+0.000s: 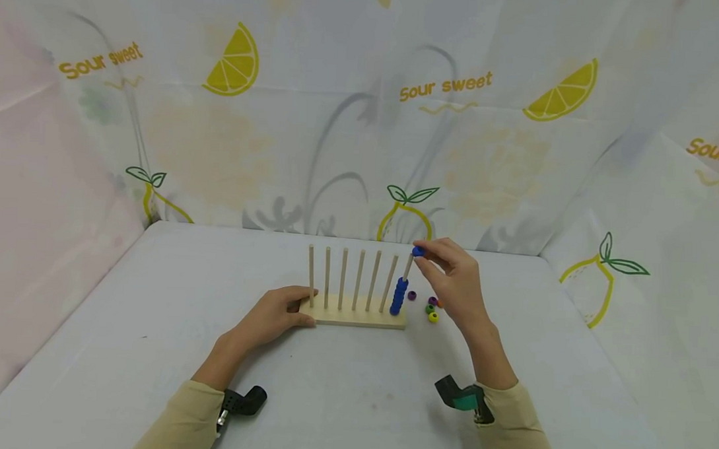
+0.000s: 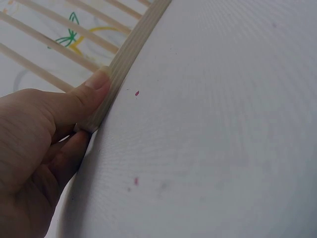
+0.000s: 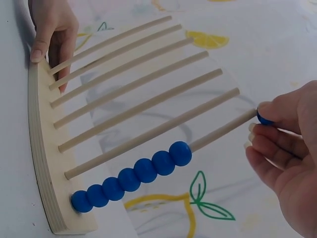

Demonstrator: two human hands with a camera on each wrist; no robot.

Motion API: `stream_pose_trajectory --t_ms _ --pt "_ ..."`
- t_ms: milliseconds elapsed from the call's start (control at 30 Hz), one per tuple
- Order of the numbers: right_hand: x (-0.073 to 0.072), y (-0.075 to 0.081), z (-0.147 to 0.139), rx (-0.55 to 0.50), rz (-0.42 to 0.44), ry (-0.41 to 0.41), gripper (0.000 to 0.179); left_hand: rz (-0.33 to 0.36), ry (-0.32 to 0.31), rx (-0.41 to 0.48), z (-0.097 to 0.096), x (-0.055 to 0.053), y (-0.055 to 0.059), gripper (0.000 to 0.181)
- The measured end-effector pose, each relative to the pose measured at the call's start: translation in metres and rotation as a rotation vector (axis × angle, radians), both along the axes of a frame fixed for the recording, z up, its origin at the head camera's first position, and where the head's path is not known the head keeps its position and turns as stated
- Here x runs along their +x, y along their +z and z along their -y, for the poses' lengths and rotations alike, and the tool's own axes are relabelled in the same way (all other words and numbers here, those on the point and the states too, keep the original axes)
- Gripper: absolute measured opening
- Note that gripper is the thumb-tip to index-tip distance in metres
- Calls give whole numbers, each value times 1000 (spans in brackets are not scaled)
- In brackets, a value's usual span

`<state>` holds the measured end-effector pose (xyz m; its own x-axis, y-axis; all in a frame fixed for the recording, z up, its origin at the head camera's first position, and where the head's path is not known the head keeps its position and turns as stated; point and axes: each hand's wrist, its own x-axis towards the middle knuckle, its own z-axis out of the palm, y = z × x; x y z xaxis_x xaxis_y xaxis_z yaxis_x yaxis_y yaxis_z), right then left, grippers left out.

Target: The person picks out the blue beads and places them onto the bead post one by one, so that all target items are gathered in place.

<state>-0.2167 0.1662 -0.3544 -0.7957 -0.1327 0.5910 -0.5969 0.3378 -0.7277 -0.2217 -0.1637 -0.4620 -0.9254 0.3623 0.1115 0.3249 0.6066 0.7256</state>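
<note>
A wooden peg board with several upright pegs stands on the white table. Its left end is gripped by my left hand, thumb on the front edge, as the left wrist view also shows. On the rightmost peg sits a stack of several blue beads; the other pegs are bare. My right hand pinches one more blue bead between thumb and fingers at the tip of that peg. Whether the bead is partly over the tip is hidden by the fingers.
Right of the board lie loose beads: purple ones, a green one, a yellow one and an orange one partly behind the right hand. A printed cloth hangs behind the table.
</note>
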Motion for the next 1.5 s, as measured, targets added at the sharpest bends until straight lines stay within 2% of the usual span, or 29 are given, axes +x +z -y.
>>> stream_pose_trajectory --t_ms 333,633,1033,1500 --pt "0 -4 4 91 -18 -18 25 0 -4 9 -1 1 1 58" --pt "0 -4 3 128 45 -43 23 -12 -11 2 0 1 -1 58" --pt "-2 -7 -1 140 142 -30 20 19 -8 11 0 1 2 58" --pt "-3 -8 0 182 176 -25 18 0 2 -10 0 0 0 59"
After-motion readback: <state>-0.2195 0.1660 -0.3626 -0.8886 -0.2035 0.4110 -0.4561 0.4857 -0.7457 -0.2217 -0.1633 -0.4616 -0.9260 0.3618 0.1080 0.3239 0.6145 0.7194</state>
